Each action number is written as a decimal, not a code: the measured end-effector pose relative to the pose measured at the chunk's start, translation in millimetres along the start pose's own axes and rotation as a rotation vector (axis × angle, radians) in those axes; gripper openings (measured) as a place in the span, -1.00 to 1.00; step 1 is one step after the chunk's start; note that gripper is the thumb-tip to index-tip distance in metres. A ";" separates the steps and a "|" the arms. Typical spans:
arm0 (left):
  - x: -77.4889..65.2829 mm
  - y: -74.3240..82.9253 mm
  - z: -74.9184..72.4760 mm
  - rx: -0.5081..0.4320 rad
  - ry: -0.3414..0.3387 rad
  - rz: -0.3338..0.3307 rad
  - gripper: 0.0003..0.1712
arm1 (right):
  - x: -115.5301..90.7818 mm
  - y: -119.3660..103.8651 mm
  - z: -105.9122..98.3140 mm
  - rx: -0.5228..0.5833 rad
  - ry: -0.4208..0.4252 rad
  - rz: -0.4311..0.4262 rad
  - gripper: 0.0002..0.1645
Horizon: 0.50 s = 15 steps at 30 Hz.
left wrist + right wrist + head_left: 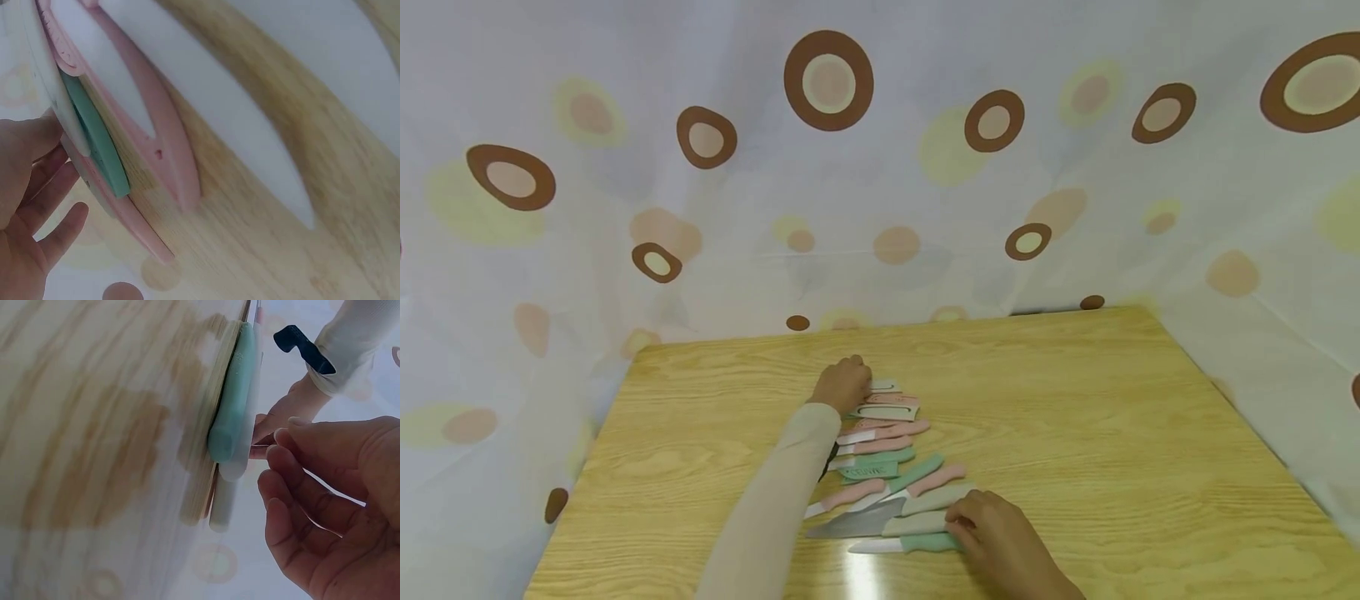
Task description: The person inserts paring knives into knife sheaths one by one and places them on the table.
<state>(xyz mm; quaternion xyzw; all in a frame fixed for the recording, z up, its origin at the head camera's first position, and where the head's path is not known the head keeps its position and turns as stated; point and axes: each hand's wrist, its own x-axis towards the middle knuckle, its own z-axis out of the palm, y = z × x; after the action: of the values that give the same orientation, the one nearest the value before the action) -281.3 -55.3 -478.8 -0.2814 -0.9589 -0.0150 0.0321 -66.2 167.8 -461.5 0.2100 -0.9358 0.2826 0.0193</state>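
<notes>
At the far end of the row, my left hand is at the left ends of the knife sheaths; in the left wrist view its thumb and fingers pinch the edge of a white sheath. Beside it lie a green sheath and pink ones. My right hand hovers by the handle ends of the nearest knives, fingers loosely curled, holding nothing. A green-handled knife and a cream-handled knife with a grey blade lie closest to it. In the right wrist view the fingertips stay apart from the green handle.
Several pink- and green-handled knives with white blades lie between the hands, such as a pink one. A green sheath with lettering sits among them. The wooden table meets a patterned cloth at the back and sides.
</notes>
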 end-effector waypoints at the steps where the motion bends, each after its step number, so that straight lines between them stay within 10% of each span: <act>1: 0.2 0.8 0.2 0.029 -0.001 0.007 -0.88 | -0.2 0.2 0.2 0.000 0.003 -0.004 -0.95; 15: -6.0 3.1 -4.9 0.173 0.012 0.033 -0.71 | -2.3 2.2 2.9 0.010 0.006 -0.012 -0.95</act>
<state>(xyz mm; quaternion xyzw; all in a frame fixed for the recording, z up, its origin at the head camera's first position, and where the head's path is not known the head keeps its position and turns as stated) -274.4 -56.2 -474.3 -0.2932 -0.9517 0.0668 0.0621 -64.8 168.8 -465.4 0.2149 -0.9331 0.2875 0.0228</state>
